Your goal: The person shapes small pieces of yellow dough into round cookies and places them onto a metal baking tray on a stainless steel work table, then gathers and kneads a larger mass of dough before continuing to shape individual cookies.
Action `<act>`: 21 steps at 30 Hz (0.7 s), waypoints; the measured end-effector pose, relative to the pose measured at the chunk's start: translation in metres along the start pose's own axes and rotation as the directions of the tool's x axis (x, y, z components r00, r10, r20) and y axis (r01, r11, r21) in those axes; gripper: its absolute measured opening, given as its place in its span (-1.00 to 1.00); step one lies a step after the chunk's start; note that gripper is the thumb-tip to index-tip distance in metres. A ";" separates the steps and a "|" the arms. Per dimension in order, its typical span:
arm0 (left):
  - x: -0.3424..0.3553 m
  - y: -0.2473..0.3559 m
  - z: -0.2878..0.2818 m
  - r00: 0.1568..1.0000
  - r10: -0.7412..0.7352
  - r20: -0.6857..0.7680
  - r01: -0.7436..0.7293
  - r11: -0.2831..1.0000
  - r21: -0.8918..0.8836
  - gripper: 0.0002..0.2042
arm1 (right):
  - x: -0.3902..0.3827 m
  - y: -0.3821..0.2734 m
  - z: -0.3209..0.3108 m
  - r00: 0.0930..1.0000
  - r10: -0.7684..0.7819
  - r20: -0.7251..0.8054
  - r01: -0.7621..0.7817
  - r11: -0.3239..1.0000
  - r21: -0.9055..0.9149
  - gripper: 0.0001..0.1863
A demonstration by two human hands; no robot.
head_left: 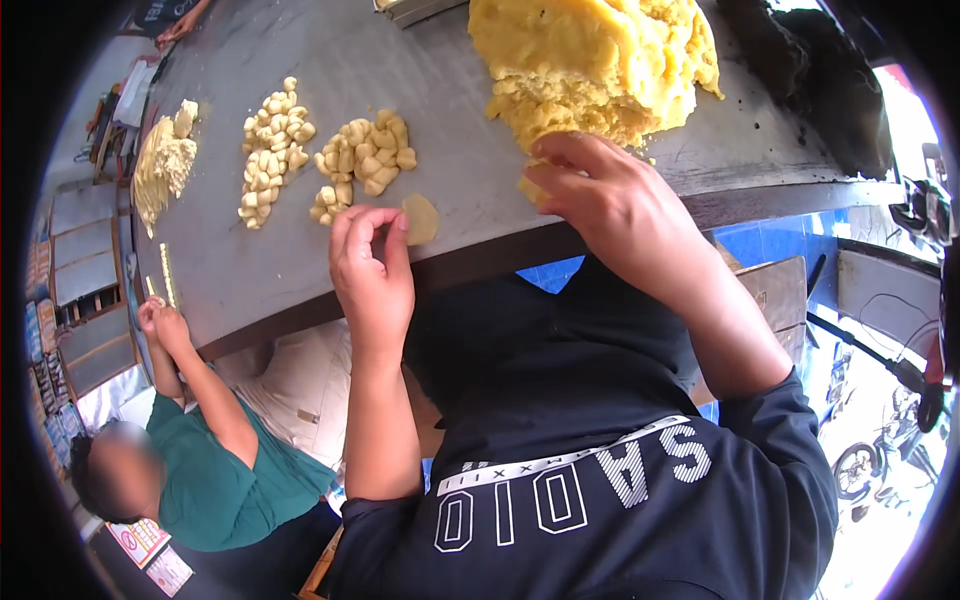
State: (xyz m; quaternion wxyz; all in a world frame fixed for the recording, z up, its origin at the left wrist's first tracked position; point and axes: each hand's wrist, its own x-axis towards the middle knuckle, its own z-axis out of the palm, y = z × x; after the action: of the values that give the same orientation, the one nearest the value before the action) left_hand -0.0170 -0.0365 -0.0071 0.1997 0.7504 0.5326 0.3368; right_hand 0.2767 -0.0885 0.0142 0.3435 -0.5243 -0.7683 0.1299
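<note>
My left hand (pixel 370 250) pinches a thin, pale round piece of dough (pixel 421 219) near the table's front edge. My right hand (pixel 590 195) has curled fingers on a piece of yellow mixture (pixel 530 183), just below the big crumbly yellow mound (pixel 595 50). Small pale dough pieces lie in heaps (pixel 365 155) beyond my left hand, with another elongated group (pixel 270 150) farther left.
The grey table (pixel 220 270) has a pale dough pile (pixel 162 170) at far left, a metal tray (pixel 415 12) at top and dark material (pixel 830 90) at right. A co-worker in green (pixel 220 470) works at left; another person's arm (pixel 183 22) shows at top left.
</note>
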 end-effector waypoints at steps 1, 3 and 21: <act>-0.002 0.000 0.001 1.000 0.003 -0.002 -0.003 1.000 -0.005 -0.94 | 0.000 -0.001 -0.001 1.000 -0.001 -0.001 0.001 1.000 -0.006 -0.84; -0.007 0.001 0.008 0.996 -0.084 -0.018 0.072 0.932 -0.356 -0.83 | -0.001 -0.006 -0.005 1.000 0.017 0.000 -0.017 0.983 -0.184 -0.70; 0.035 0.019 0.023 0.924 0.325 0.200 -0.290 0.939 -0.185 -0.73 | 0.031 -0.020 0.027 0.997 0.024 -0.079 0.007 0.931 0.366 -0.81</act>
State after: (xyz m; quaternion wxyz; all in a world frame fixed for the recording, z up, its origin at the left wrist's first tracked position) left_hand 0.0197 -0.0091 -0.0004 0.2605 0.8408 0.3543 0.3157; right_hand 0.2376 -0.0654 0.0179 0.4658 -0.4593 -0.7136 0.2506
